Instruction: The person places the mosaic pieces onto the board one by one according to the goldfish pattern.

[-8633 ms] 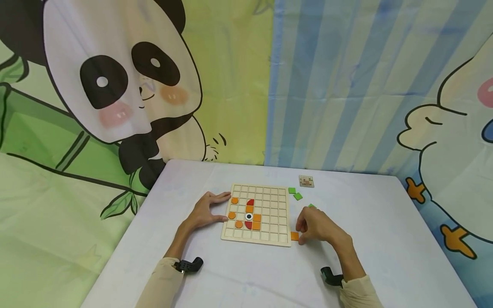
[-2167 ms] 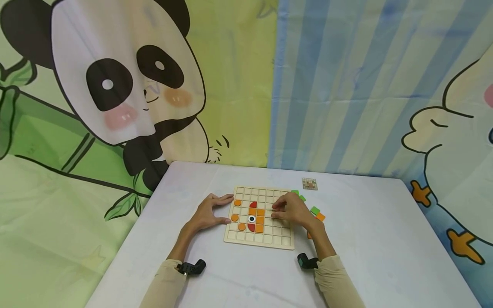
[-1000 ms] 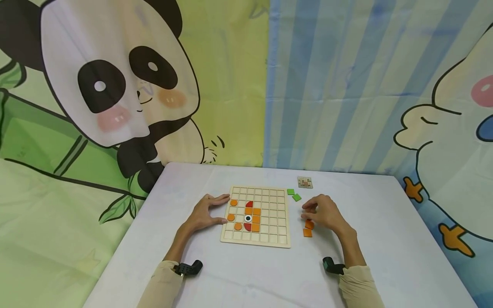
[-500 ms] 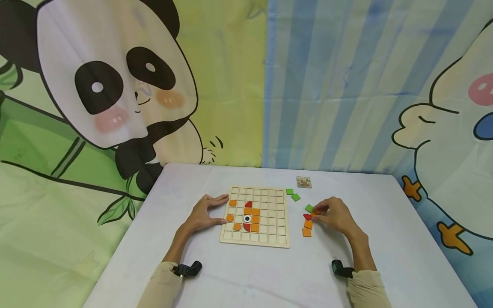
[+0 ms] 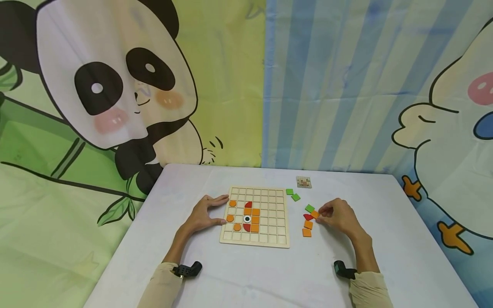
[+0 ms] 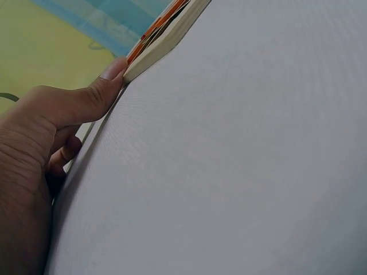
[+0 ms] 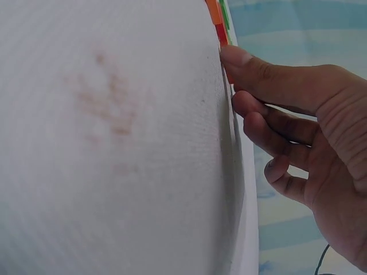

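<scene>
I'd call this orange tile [image 5: 314, 214] light, stiff, maybe slick, best held by its edges, as my right hand [image 5: 340, 216] pinches it; left hand [image 5: 202, 214] spread against the board [image 5: 271, 218].

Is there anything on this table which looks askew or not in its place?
Nothing looks spilled or damaged. Slightly askew are the green tile and orange tile nearest the right hand: both lie turned at an angle, whereas the square tiles on the board sit along its grid.
</scene>
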A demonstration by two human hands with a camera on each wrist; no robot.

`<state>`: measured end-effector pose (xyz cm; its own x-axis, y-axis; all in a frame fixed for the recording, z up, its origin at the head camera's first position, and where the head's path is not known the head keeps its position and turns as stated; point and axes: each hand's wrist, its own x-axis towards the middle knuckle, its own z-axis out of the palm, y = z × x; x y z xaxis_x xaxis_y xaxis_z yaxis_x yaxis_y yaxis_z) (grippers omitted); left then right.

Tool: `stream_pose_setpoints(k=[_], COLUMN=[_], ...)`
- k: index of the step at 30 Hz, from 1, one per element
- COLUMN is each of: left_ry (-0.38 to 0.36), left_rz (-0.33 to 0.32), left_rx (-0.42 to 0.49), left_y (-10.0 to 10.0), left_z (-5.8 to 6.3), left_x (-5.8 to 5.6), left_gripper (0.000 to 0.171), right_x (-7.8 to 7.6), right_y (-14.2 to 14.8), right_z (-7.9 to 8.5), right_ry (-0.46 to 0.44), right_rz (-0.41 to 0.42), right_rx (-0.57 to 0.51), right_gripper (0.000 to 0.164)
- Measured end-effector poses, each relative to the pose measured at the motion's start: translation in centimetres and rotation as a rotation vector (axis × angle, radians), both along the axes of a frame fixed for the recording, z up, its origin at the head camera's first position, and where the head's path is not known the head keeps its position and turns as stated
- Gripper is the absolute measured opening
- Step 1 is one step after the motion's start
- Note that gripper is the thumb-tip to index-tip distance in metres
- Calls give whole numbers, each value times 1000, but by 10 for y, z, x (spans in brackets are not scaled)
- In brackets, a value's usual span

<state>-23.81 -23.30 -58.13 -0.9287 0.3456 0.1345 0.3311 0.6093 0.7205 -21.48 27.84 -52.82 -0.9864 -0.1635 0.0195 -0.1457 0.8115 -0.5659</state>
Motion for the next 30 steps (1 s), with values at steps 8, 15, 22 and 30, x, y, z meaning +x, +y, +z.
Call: stream_pose_setpoints(k=[8, 15, 22, 30], left_ry=[0, 1, 19, 19], left_rz=[2, 2, -3, -3], left_rx=[-1, -1, -7, -18], left_y=[1, 1, 0, -1], left_z=[1, 0, -2, -3], left_x=[1, 1, -1, -2], left_gripper=[87, 87, 87, 88], right_x=[0, 0, 0, -1], right_y=[1, 2, 1, -1], right_z=[-2, -4, -3, -3], right_ry=[-27, -31, -27, -27], right_rz=[-15, -14, -11, -10], right_rx=[10, 8, 6, 2], right_gripper=[23, 23, 23, 22])
